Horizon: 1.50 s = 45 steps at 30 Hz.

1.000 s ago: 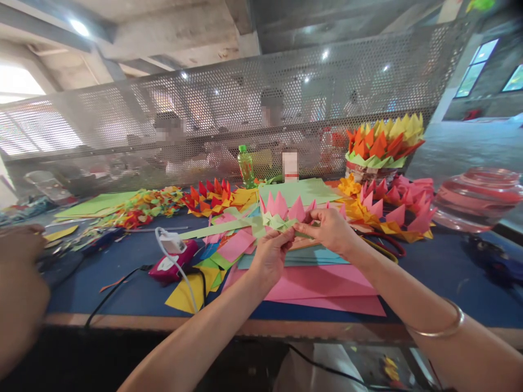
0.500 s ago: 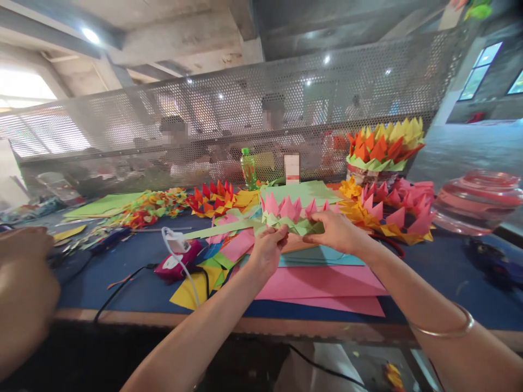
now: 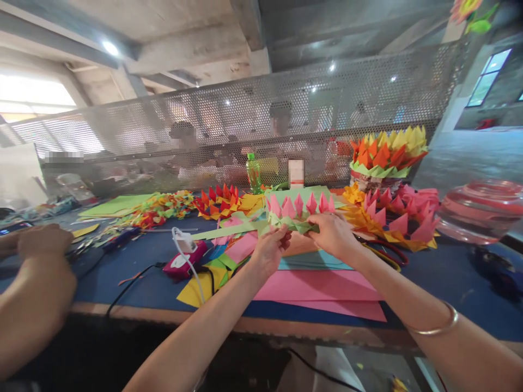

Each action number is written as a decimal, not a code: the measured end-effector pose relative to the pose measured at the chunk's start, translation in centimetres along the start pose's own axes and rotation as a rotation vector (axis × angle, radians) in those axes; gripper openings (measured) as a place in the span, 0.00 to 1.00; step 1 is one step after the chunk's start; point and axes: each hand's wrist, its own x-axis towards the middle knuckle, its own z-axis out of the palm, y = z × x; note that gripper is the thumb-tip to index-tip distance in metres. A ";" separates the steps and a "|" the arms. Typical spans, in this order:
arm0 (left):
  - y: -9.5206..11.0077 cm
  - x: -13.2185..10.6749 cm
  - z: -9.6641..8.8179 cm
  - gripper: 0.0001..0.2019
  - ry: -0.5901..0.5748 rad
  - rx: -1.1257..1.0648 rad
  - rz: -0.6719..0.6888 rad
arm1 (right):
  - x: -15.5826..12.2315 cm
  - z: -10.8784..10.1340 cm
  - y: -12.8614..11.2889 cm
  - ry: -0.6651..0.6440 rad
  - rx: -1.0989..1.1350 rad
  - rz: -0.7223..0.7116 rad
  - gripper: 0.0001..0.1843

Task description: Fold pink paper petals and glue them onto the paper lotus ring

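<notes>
While a pink-and-green paper petal strip (image 3: 288, 208) is being held above colored paper sheets (image 3: 318, 286) on the bench (image 3: 98, 283), the left hand (image 3: 269, 253) and right hand (image 3: 334, 235) are pinching its green lower band (image 3: 300, 224) with their fingers (image 3: 285, 237). Farther back, a green-capped bottle (image 3: 253, 174) is standing near the perforated screen (image 3: 229, 130); rightward, a clear jar (image 3: 478, 218) is resting. I cannot tell what either is containing.

The band (image 3: 299, 206) lies between the left hand (image 3: 269, 251) and right hand (image 3: 335, 236), above the sheets (image 3: 318, 286) on the table (image 3: 98, 279). Left of the sheets is the socket block (image 3: 193, 260), with scraps (image 3: 157, 211) behind it. The bottle (image 3: 253, 175) stands behind the band, before the screen (image 3: 229, 117). The jar (image 3: 482, 211) is far right.
</notes>
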 end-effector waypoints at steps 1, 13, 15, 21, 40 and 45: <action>0.1 -0.1 0.0 0.15 -0.008 0.010 -0.011 | 0.3 0.0 0.0 0.023 -0.017 -0.005 0.18; 1.9 -3.0 -3.4 0.14 -0.047 0.264 0.021 | 4.9 -0.1 0.8 0.222 -0.139 -0.071 0.18; 2.3 -3.0 -3.8 0.14 -0.038 0.299 0.044 | 5.4 0.1 0.6 0.246 -0.149 -0.075 0.18; 3.0 -3.4 -4.7 0.13 -0.050 0.403 0.111 | 7.5 -2.1 1.3 0.346 -0.212 -0.035 0.18; 7.1 -1.5 -9.8 0.15 0.025 1.448 0.395 | 3.9 1.6 0.8 0.042 -0.226 -0.093 0.19; 6.0 -1.8 -9.8 0.15 0.013 1.621 0.317 | 2.1 0.0 0.1 0.040 -0.148 -0.161 0.19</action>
